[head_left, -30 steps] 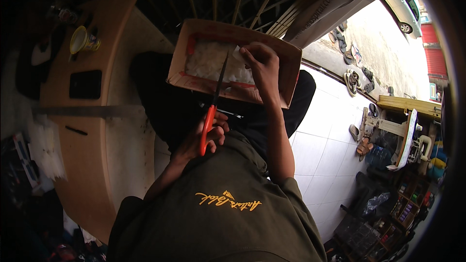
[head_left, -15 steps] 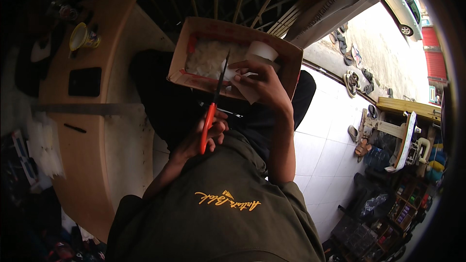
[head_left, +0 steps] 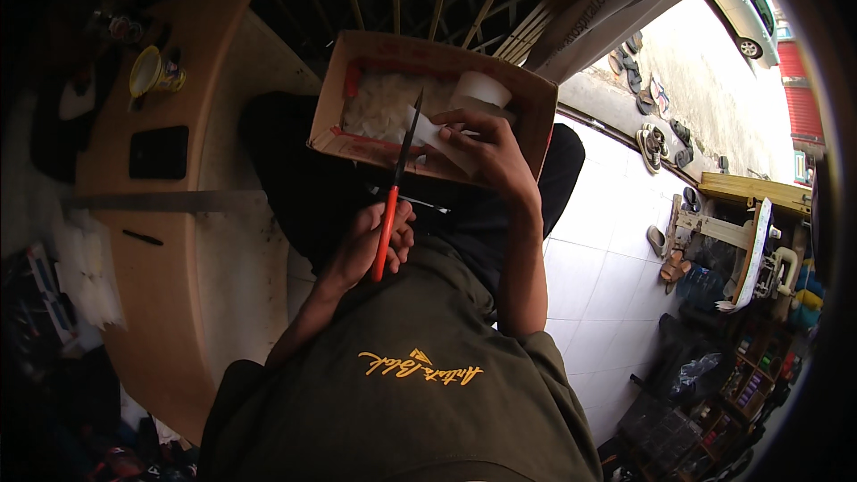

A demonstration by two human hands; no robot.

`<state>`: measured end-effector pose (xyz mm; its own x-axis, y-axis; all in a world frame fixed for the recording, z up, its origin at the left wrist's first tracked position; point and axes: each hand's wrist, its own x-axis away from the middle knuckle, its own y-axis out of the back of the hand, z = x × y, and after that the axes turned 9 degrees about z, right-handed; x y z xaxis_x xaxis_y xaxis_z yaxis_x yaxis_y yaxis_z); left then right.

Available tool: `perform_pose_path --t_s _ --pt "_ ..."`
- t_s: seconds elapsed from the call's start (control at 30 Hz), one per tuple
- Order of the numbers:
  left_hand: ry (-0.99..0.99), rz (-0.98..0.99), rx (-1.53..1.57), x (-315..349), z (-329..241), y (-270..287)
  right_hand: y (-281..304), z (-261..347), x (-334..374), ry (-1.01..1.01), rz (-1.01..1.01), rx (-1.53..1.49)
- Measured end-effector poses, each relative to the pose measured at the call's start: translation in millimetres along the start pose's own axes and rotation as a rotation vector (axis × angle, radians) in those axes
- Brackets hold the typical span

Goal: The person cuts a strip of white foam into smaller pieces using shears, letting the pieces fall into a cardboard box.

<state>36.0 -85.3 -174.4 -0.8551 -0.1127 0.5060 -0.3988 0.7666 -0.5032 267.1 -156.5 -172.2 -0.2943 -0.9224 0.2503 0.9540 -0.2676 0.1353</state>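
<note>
My left hand (head_left: 379, 239) is closed around the orange-red handles of a pair of scissors (head_left: 389, 223), whose dark blades point up and away over a cardboard box (head_left: 428, 47). Between the thumb and fingers of my right hand (head_left: 493, 150) is a white strip (head_left: 453, 150), paper or cloth, I cannot tell which. Its left end meets the scissor blades. Many small pale cut pieces (head_left: 388, 107) lie in the box on my lap. A white roll (head_left: 483, 89) stands in the box's right part, behind my right hand.
On the left is a wooden cabinet (head_left: 147, 277) with a black flat device (head_left: 158, 153), a dark pen (head_left: 143, 237) and a yellow-rimmed cup (head_left: 145, 73). A metal folding gate rises beyond the box. Footwear (head_left: 652, 147) lines the doorway on the right, near a cluttered rack (head_left: 750, 375).
My right hand has turned slightly, and the strip now slants up toward the blades instead of hanging down. The scissors' handles have shifted a little up and right.
</note>
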Motion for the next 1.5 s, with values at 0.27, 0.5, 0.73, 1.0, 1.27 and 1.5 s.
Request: perform_pose_path --t_s 0.27,0.5,0.73,1.0,1.27,1.5 --pt "-0.126 -0.116 -0.045 2 1 -3 1 3 0 0.012 0.003 0.060" --pt "-0.206 0.136 0.032 0 12 14 2 -1 0 0.083 -0.005 0.054" --pt "-0.099 0.228 0.010 -1 4 15 0 -6 -5 0.080 0.036 0.014" --pt "-0.010 0.060 0.094 1 0 12 3 -4 -4 0.092 -0.007 0.014" --pt "-0.131 0.059 -0.080 0 2 -3 4 -5 -5 0.079 -0.103 0.036" --pt "-0.169 0.240 0.108 -6 22 13 -9 -6 -19 0.115 -0.394 -0.001"
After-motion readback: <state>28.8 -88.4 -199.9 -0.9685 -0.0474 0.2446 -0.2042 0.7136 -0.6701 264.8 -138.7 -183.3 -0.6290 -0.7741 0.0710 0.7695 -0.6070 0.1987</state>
